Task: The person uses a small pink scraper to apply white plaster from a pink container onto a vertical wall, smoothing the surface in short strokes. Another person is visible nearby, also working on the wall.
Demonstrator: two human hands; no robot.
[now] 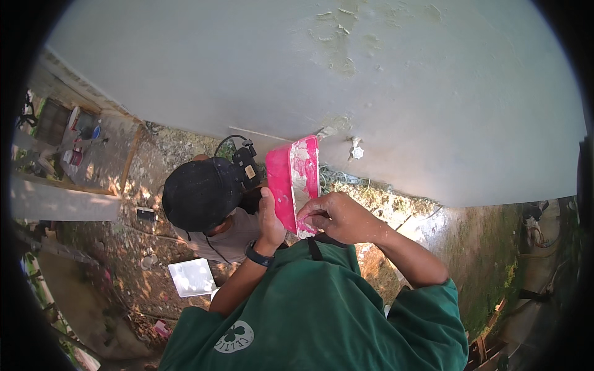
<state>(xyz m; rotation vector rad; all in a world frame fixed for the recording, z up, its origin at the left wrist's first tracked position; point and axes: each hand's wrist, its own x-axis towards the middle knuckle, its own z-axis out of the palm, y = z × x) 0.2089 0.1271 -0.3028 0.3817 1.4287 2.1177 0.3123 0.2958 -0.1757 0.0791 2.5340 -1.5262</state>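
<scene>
A pale grey plastered wall (322, 74) fills the upper part of the view, its surface rough and flaking near the top and patched with a small lump of filler lower down. Below it lies bare ground (124, 247) strewn with debris and dry leaves. The person's own green shirt (322, 309) takes up the lower middle. A second person crouches just below the wall, wearing a black cap (201, 193) with a small camera on it, close beside the held tool. On the ground near that person lies a white square tile (193, 276).

The pink plastic trowel board (292, 182) is held up in front of the chest, roughly upright, smeared with whitish putty along its right edge. The left hand (270, 217) is closed around its lower left edge, thumb up along the side, with a dark wristband (258, 255) on the wrist. The right hand (337, 217) is curled at the lower right corner, fingers pinched at the putty-covered edge; whether it also grips a small scraper there is hard to tell.
</scene>
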